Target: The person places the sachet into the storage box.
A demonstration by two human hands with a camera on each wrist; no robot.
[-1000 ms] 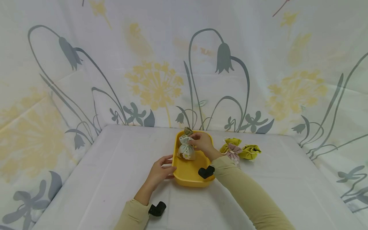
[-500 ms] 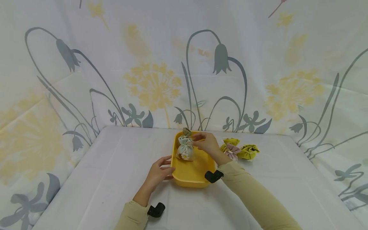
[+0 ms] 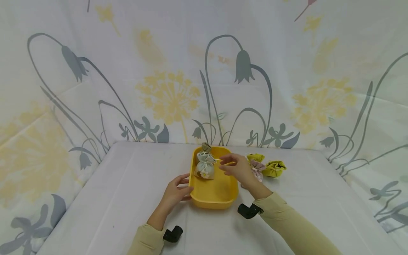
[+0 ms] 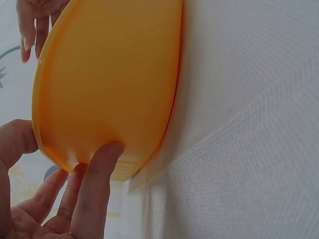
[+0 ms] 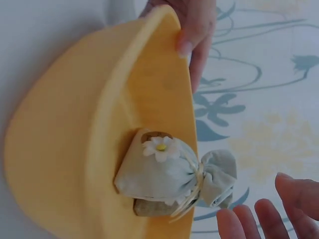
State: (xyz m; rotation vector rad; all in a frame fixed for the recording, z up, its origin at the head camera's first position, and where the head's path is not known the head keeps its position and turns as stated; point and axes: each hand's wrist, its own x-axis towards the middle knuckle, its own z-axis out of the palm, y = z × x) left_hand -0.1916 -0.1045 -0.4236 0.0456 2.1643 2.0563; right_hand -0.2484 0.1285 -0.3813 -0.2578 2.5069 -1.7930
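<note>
Behind, a white curtain point(image 3: 178, 46) with grey and yellow flowers; in front, a white table point(image 3: 137, 173). On it, a yellow tray point(image 3: 220, 193), with a pale bag point(image 3: 205, 167) upright by the left wall and a brown bag point(image 3: 206, 147) just behind. Left hand point(image 3: 174, 190) holding the tray's left side, thumb at the rim, fingers against the outer wall. Right hand point(image 3: 239, 168) over the right rim, empty, fingers loosely bent, near the pale bag but apart. Further right, two green bags point(image 3: 275, 169) and a pink bag point(image 3: 257, 168), close together
</note>
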